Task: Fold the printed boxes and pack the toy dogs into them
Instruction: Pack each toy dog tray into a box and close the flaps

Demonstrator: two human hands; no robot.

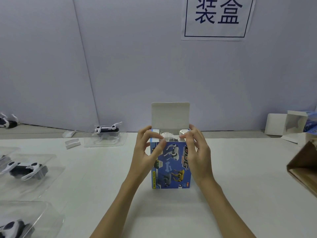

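A printed box stands upright near the middle of the white table, its blue front panel showing pictures of toy dogs. Its white lid flap stands straight up at the box's 12 o'clock edge, leaving the top open; something white in clear plastic shows just inside the mouth.

The left hand grips the box's upper left corner, thumb lying across the front panel and fingers curled over the top rim. The right hand grips the upper right corner in the same way, its fingers bent over the rim toward the opening.

At 9 o'clock from the box, near the table's left edge, a black-and-white toy dog lies in a clear plastic tray. At 7 o'clock, another dog is partly cut off by the picture's edge. At 10 o'clock, by the wall, a third dog sits in its own clear tray.

At 2 o'clock an opened white box rests against the wall, and at 3 o'clock a brown carton enters from the right. A sign with two large characters hangs on the wall at 12 o'clock.
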